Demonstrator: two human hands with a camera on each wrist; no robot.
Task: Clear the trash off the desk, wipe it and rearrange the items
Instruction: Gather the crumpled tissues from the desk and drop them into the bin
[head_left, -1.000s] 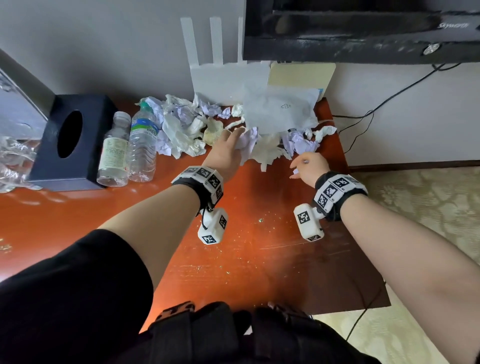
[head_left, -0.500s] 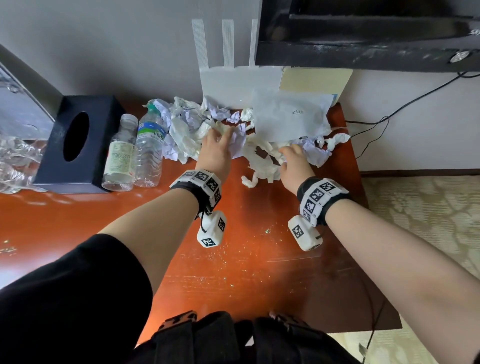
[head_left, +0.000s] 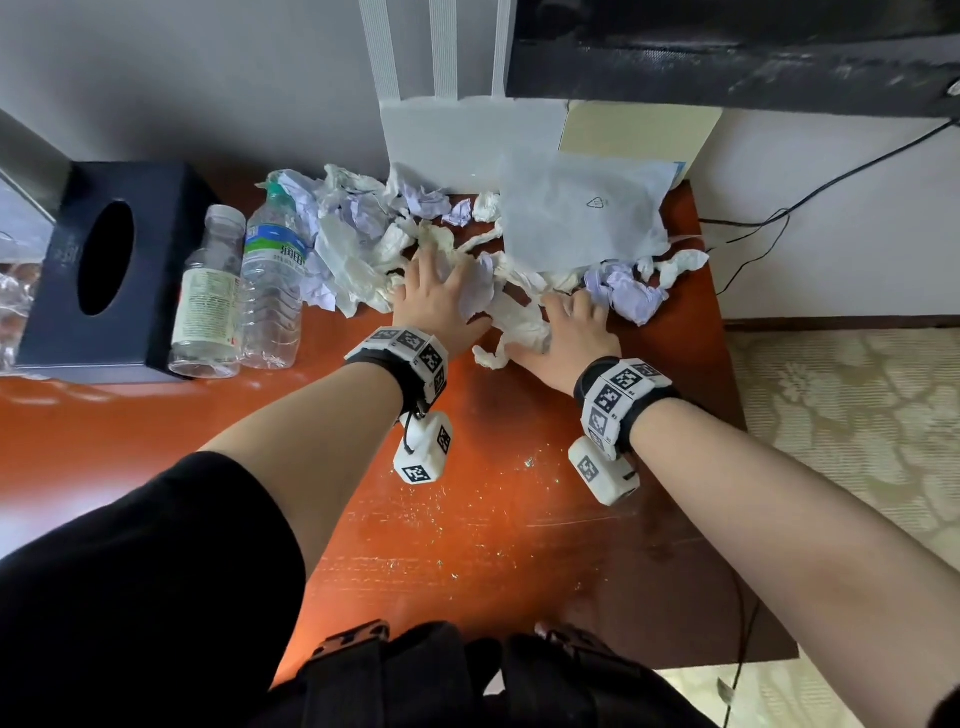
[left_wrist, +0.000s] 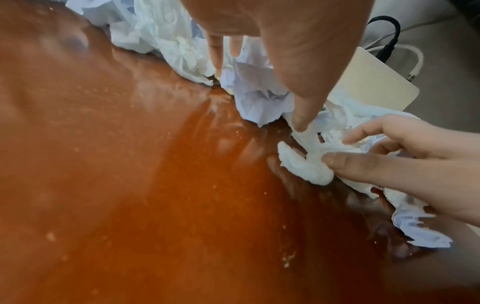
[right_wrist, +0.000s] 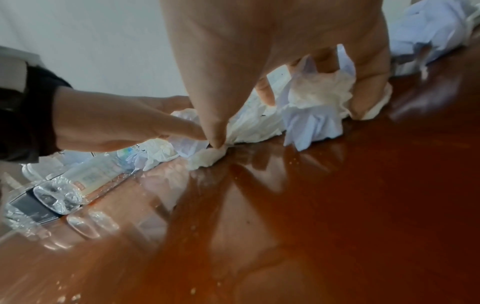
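Note:
A heap of crumpled white and lilac paper trash (head_left: 363, 244) lies along the back of the red-brown desk (head_left: 493, 545). My left hand (head_left: 444, 293) lies spread on a lilac paper wad (head_left: 480, 293), fingers straight, pressing down; the left wrist view shows its fingertips (left_wrist: 298, 121) on the paper (left_wrist: 259, 96). Just to its right, my right hand (head_left: 571, 327) curls over a twisted white tissue (head_left: 519, 325). In the right wrist view the thumb and fingers (right_wrist: 218, 139) close round that tissue (right_wrist: 319, 92).
Two clear plastic bottles (head_left: 208, 296) (head_left: 272, 291) lie beside a black tissue box (head_left: 104, 270) at the left. A white plastic sheet (head_left: 576, 223), a white router (head_left: 457, 135) and a beige card (head_left: 639, 130) stand at the back. Crumbs (head_left: 530, 460) speckle the desk; cables (head_left: 753, 223) hang at the right.
Both hands have reached forward into the trash heap. The right hand moved left from the desk's right side and closed on the white tissue; the left hand flattened on the lilac paper.

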